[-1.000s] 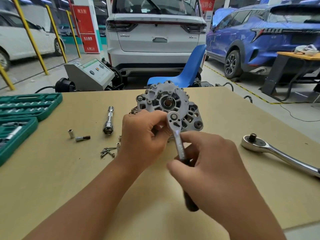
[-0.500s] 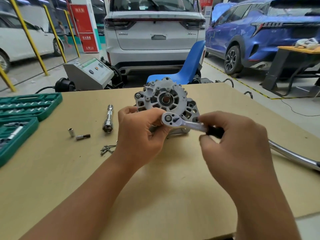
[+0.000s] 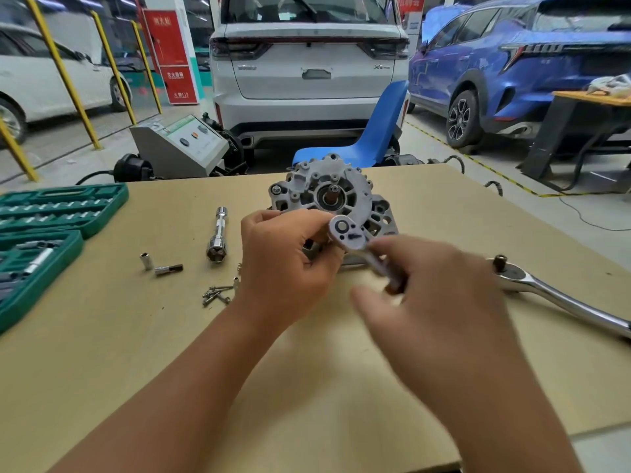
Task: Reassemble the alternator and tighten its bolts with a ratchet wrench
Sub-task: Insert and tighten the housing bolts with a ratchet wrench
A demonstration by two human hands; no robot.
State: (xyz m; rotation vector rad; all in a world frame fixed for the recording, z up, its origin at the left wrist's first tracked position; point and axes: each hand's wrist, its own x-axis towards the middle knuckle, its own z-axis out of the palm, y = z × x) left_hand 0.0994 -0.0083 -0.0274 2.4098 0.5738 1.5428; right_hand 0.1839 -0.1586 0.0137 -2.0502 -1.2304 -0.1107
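Tan tabletop (image 3: 136, 370) carries alternator (image 3: 327, 196), standing at far middle. I see left hand (image 3: 286, 264) curled at its lower front, fingers hidden; grip unclear. Right hand (image 3: 440, 302), blurred, clutches small ratchet wrench (image 3: 355, 238) handle, head at housing. Loose bolts (image 3: 215, 293) left.

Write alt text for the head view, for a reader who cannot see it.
Two hands work a small ratchet on an alternator standing on a tan table: the left hand steadies the ratchet head, the blurred right hand holds its handle. A green socket case, loose bolts and a larger ratchet lie around; cars are parked behind.
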